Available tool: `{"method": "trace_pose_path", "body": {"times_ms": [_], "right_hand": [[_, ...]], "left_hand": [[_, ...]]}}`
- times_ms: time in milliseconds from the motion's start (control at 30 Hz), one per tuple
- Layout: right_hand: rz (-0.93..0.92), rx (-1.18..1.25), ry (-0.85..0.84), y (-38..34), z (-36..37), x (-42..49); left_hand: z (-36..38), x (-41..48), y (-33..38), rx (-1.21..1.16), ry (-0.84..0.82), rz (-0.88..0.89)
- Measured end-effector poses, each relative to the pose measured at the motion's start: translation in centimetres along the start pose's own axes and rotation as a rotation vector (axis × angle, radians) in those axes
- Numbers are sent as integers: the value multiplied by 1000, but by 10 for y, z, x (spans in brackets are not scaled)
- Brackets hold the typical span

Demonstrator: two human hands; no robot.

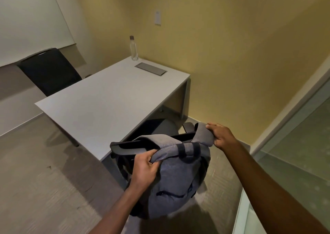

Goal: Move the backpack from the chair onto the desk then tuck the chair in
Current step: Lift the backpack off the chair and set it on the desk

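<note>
A grey backpack with dark straps hangs in front of me, near the desk's close corner. My left hand pinches the fabric at its top left. My right hand grips the top right fold. Behind the bag, the black chair shows its seat and the top of its backrest; most of it is hidden by the bag. The white desk stretches away to the upper left of the bag.
A clear water bottle stands at the desk's far corner beside a grey cable hatch. A second black chair sits at the desk's far side. A glass partition runs along the right. Yellow walls close the corner.
</note>
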State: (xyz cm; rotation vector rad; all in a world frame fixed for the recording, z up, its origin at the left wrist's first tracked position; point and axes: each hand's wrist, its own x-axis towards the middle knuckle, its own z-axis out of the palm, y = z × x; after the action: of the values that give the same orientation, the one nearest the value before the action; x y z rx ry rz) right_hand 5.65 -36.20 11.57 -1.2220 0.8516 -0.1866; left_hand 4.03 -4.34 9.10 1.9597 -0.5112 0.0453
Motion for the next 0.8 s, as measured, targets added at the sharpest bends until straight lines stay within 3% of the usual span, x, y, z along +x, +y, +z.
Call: {"method": "trace_pose_path", "body": {"times_ms": [133, 233, 533, 600, 667, 733, 800], "right_hand": [[15, -16, 121, 13, -18, -17], [103, -168, 168, 26, -26, -28], [163, -565, -12, 35, -22, -61], [69, -746, -36, 29, -14, -75], [-178, -956, -7, 23, 3, -85], [-354, -958, -62, 14, 36, -99], [-303, -818, -266, 7, 78, -112]], "left_hand": [[10, -9, -1, -2, -29, -1], [10, -15, -5, -22, -37, -15], [-16, -35, -8, -25, -58, 0], [-23, -40, -8, -21, -40, 10], [-33, -44, -10, -38, -30, 5], [-44, -48, -13, -46, -16, 8], [-53, -54, -14, -40, -1, 21]]}}
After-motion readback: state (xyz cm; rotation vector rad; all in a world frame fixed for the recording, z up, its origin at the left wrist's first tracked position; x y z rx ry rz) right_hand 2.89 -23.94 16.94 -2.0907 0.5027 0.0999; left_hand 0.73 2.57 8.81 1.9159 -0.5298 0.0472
